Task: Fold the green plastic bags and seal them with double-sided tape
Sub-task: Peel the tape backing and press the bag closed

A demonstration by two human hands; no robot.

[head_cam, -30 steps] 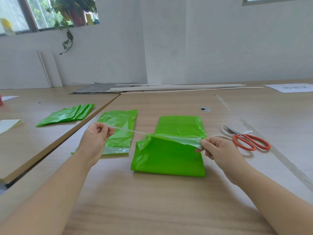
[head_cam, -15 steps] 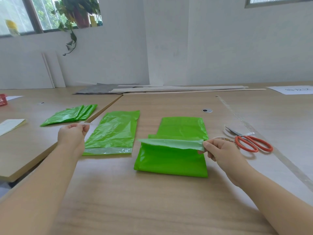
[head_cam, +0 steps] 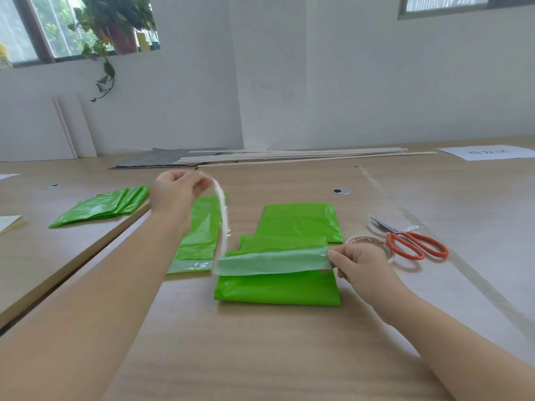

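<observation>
So the green bag [head_cam: 278, 292] is lying mid-bench, folded over, with its pale flap [head_cam: 272, 263] lifted off the body. The right hand [head_cam: 360, 266] has the flap's right end pinched between thumb and fingers. The left hand [head_cam: 178, 195] is up in the air, fingertips pinched on a white liner strip [head_cam: 223, 221] that arcs down to the flap's left corner. I can't tell if that last bit is stuck on there or already free.

Stuff that could bite from here, as I see it:
- The flap looks held at one end only, so the left side could sag and the sticky face grab the bag body crooked. Wrinkled seal, hard to redo.
- If the liner is attached, yanking it upward could stretch or tear the thin plastic.
- The loose liner could flop onto the second bag [head_cam: 202, 233] just beside it on the bench [head_cam: 260, 357], which has its own shiny strip along the near edge.

Tape roll [head_cam: 376, 243] and scissors [head_cam: 417, 246] sit right by the right hand, so there's snag risk there too.
</observation>
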